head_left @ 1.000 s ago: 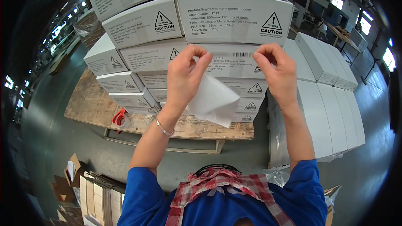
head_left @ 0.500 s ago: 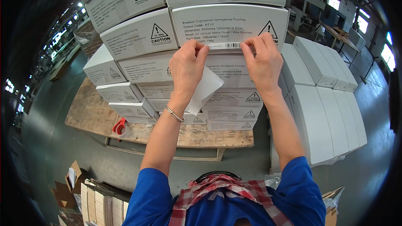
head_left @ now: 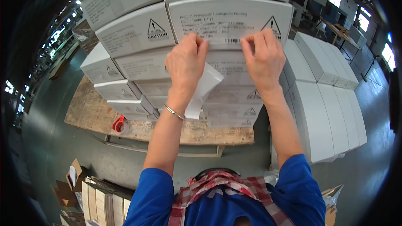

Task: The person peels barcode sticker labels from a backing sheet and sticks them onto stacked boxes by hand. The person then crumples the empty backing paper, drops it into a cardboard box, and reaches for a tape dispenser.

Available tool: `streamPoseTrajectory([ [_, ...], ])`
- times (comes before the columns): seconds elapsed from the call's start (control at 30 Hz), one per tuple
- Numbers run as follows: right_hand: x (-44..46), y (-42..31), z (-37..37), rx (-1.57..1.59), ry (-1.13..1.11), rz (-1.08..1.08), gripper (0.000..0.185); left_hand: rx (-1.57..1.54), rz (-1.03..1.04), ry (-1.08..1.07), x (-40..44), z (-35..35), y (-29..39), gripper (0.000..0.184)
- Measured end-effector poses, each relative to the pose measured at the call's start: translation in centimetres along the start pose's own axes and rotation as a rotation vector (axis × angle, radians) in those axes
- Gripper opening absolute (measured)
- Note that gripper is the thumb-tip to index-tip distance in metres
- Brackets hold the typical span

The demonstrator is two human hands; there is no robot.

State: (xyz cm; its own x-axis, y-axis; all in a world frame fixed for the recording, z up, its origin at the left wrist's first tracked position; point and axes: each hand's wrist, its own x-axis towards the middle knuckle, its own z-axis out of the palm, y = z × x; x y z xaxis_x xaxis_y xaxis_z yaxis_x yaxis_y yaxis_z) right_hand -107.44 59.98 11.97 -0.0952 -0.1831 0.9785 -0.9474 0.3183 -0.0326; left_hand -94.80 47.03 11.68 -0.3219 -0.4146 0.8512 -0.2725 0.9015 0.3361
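A white carton (head_left: pixel 230 12) printed with flooring details and a caution triangle faces me in the stack. A narrow barcode label (head_left: pixel 233 40) spans the lower part of its front, between my two hands. My left hand (head_left: pixel 185 65), closed in a pinch, is at the label's left end; a loose white sheet (head_left: pixel 209 81) hangs from under this hand. My right hand (head_left: pixel 264 58) pinches at the label's right end, below the triangle. Both sets of fingertips are close to the carton's face; whether the label touches the carton I cannot tell.
The cartons stand on a worn wooden table (head_left: pixel 90 109), with a red tape dispenser (head_left: pixel 120 124) near its front edge. More white cartons (head_left: pixel 324 117) are stacked to the right. Wooden boards (head_left: pixel 102 203) and opened brown cardboard (head_left: pixel 65 194) lie at the lower left.
Both hands stay at the label's ends, with only slight shifts. The loose sheet hangs a little lower. The view has moved slightly and the carton print is more blurred.
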Motion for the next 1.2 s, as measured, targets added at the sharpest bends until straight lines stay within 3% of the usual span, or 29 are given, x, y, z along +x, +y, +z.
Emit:
streamPoseTrajectory([
  [0.13, -0.8, 0.4, 0.1, -0.059, -0.006, 0.01, 0.017, 0.087, -0.009, -0.116, -0.3, -1.2, -0.5, 0.017],
  [0.23, -0.6, 0.1, -0.6, -0.052, 0.034, 0.043, 0.018, -0.152, 0.204, -0.06, -0.6, -2.1, -0.9, 0.012],
  [0.3, -0.7, -0.4, -0.4, -0.049, 0.057, 0.054, 0.018, -0.182, 0.242, -0.094, -0.3, -1.2, -1.4, 0.01],
  [0.4, -0.4, -1.5, 0.4, 0.028, -0.109, -0.217, 0.017, -0.237, 0.335, -0.131, -0.1, -0.9, -1.9, 0.007],
  [0.53, -2.0, 1.5, -1.7, 0.11, -0.073, -0.019, 0.02, -0.461, 0.163, -0.357, -1.6, -4.2, -2.2, 0.009],
  [0.57, -2.4, 0.8, -2.4, 0.111, -0.066, -0.025, 0.02, -0.746, 0.009, -0.54, -2.6, -5.4, -1.8, 0.009],
  [0.6, -3.1, -1.7, -4.3, 0.532, -0.33, 0.214, 0.021, -1.028, -0.162, -0.726, -3.4, -6.3, -1.6, 0.01],
  [0.63, -3.8, -3.7, -5.6, 0.952, -0.597, 0.459, 0.024, -1.024, -0.168, -0.728, -4.0, -6.7, -1.6, 0.01],
  [0.73, -7.5, -5.9, -5.2, 1.159, -0.643, 0.311, 0.025, -1.447, -0.228, -0.803, -5.3, -7.0, -1.6, 0.012],
  [0.8, -8.9, -6.2, -6.1, 1.295, -1.12, 0.574, 0.025, -1.385, -0.272, -0.825, -5.5, -7.6, -2.4, 0.012],
  [0.9, -11.5, -6.7, -6.2, 1.431, -1.153, 0.73, 0.025, -1.259, -0.363, -0.87, -6.0, -8.5, -3.4, 0.011],
  [0.93, -11.8, -6.8, -6.2, 1.497, -1.166, 0.81, 0.026, -1.1, -0.346, -1.017, -6.3, -8.6, -3.6, 0.011],
  [1.0, -11.9, -6.8, -6.4, 1.429, -1.162, 0.753, 0.025, -0.765, -0.309, -1.288, -6.9, -8.9, -3.9, 0.013],
  [1.03, -11.8, -6.8, -6.5, 1.355, -1.155, 0.695, 0.026, -0.764, -0.311, -1.285, -7.3, -9.2, -4.0, 0.013],
  [1.1, -11.4, -7.0, -6.7, 1.278, -1.149, 0.631, 0.027, -0.945, -0.581, -1.346, -8.2, -9.6, -3.7, 0.014],
  [1.13, -11.0, -7.5, -6.8, 1.265, -1.022, 0.56, 0.026, -1.035, -0.719, -1.37, -8.5, -9.7, -3.7, 0.015],
  [1.2, -10.3, -8.2, -7.2, 1.225, -0.77, 0.422, 0.025, -1.118, -0.753, -1.37, -9.4, -9.4, -4.0, 0.013],
])
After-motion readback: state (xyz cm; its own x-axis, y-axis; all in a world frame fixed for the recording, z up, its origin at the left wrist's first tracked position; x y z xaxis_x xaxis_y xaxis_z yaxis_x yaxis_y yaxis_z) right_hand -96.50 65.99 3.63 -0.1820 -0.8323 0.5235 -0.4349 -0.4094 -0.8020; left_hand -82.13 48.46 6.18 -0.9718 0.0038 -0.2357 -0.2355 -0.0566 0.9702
